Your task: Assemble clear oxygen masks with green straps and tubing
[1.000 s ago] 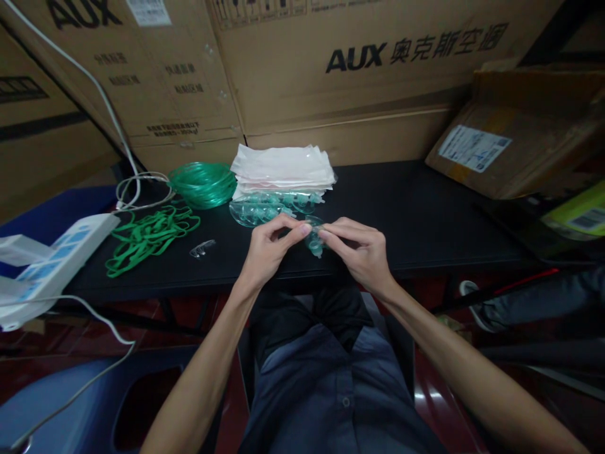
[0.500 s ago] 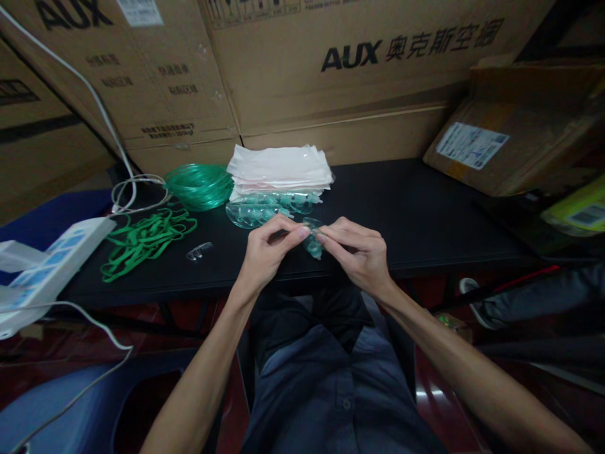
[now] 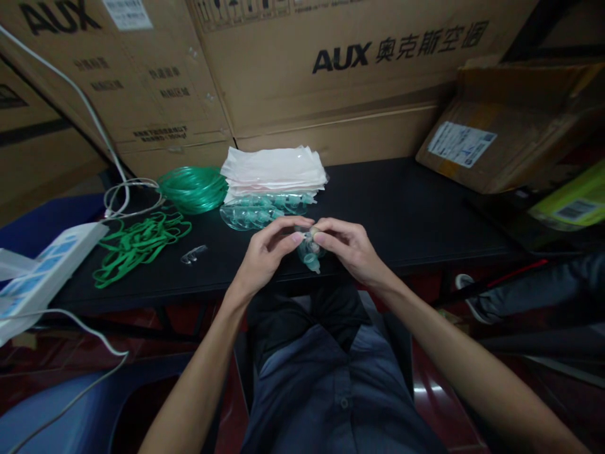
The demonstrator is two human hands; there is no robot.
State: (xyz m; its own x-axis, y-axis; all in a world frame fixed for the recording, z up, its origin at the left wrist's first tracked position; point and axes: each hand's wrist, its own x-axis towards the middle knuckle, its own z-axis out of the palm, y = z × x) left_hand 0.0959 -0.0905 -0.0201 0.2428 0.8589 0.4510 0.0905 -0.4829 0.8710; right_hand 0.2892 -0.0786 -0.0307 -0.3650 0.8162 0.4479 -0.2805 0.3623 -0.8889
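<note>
One green mask (image 3: 311,261) looks unfinished, pinched by the left hand (image 3: 265,252) and right hand (image 3: 348,244); more masks (image 3: 253,215) lie farther off, and green bands (image 3: 142,241) lie loose on the left.

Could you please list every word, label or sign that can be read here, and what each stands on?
"AUX": left cardboard panel; smaller Chinese print below, too blurred.
"AUX 奥克斯空调": right cardboard panel.
Handling symbols: same panel, top edge; adjoining print unreadable.
Too small or blurred to read:
white sticker, left cardboard panel
shipping label, tilted carton
barcode label, lime-green package
dark print, far-left carton
</note>
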